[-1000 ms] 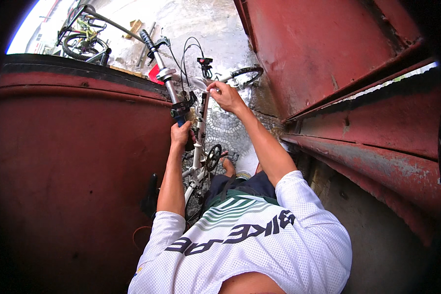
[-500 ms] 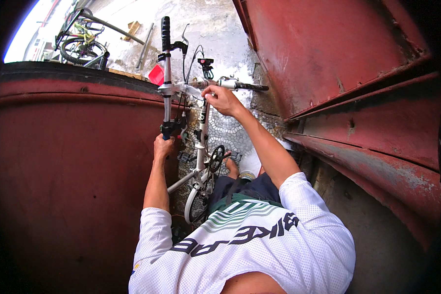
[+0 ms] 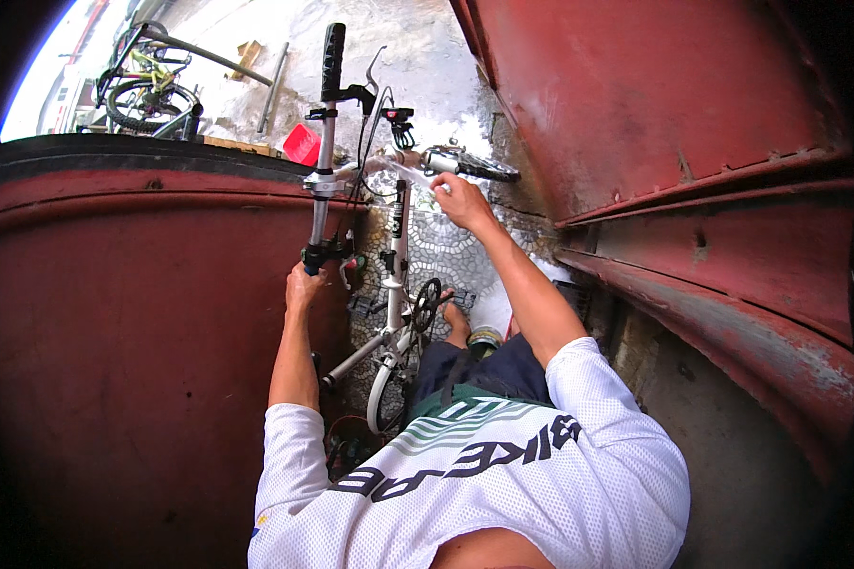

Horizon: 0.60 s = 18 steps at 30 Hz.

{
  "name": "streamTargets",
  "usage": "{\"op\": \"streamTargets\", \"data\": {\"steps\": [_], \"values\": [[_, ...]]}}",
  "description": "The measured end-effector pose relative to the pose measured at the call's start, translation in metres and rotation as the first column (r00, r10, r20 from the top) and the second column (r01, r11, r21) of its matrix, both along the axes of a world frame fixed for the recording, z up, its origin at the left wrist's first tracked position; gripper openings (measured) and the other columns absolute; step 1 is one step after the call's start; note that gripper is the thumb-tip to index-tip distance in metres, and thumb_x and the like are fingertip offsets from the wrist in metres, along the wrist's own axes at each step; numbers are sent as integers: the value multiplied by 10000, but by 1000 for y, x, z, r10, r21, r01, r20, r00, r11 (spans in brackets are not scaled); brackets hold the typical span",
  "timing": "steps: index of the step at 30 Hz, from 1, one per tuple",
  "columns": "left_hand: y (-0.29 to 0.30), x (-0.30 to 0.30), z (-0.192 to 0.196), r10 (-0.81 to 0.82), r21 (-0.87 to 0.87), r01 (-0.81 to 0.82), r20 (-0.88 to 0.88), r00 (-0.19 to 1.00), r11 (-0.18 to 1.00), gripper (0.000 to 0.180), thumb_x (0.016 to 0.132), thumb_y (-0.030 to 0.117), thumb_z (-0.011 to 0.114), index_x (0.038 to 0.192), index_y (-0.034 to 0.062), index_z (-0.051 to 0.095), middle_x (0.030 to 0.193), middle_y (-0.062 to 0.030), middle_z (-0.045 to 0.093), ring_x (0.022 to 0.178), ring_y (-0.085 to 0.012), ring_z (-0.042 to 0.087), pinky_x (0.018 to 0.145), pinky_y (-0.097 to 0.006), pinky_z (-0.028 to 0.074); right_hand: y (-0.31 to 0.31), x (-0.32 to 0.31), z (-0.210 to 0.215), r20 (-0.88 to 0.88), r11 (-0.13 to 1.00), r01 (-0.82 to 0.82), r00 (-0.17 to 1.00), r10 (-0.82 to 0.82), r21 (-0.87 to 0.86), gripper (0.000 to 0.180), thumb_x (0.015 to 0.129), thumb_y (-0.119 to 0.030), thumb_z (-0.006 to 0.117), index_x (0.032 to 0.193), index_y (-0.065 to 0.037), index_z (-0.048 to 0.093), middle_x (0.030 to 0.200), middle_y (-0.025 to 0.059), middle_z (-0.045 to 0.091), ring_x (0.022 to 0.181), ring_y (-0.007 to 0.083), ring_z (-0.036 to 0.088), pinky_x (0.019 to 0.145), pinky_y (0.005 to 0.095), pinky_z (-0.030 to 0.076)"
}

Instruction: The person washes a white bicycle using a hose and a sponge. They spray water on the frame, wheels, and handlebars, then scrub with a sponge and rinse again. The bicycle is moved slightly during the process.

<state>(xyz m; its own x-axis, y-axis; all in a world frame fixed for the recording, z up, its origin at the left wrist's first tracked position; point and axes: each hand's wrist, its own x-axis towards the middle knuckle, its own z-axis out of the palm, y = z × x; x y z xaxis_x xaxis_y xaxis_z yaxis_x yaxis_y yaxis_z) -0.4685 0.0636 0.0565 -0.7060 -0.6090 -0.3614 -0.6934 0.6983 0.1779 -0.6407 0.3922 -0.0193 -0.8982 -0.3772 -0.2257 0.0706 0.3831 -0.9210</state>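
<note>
Standing between the dark red metal walls, the small white folding bicycle wants steady, level support while its handlebar is handled, so the left hand wraps closed round the silver stem's base, and the right hand curls its fingers over the bar near the black grip.

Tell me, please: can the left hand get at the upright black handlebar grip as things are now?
Probably yes. The left hand holds the stem's lower end, and the black grip tops the same post, with nothing visible between them.

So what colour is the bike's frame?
White: the bicycle frame shows best in the head view, with black handlebar grips.
</note>
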Motion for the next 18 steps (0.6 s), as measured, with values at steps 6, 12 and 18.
{"op": "streamTargets", "data": {"steps": [6, 12, 18], "values": [[1, 3, 4, -48, -37, 47, -44, 998, 998, 427, 773, 305, 712, 1062, -6, 666, 992, -261, 694, 989, -400, 672, 798, -456, 508, -7, 8, 7, 33, 988, -128, 991, 131, -85, 313, 893, -304, 536, 1097, -97, 653, 989, 207, 697, 971, 394, 658, 860, 451, 503], [-3, 2, -5, -50, -24, 50, -42, 998, 998, 390, 776, 269, 690, 1117, 80, 673, 1000, -250, 692, 993, -429, 653, 809, -501, 511, -13, 20, 3, -84, 982, -65, 995, 51, -178, 243, 928, -265, 566, 1068, -90, 660, 645, 61, 554, 582, 167, 497, 564, 351, 404], [-5, 7, -4, -36, -20, 34, -76, 996, 999, 393, 780, 285, 709, 1055, 7, 676, 990, -269, 689, 998, -419, 662, 800, -468, 511, -18, 30, 9, -43, 993, -50, 998, 46, -108, 240, 914, -274, 558, 1077, -129, 656, 759, 124, 620, 712, 258, 592, 652, 399, 456]]}}
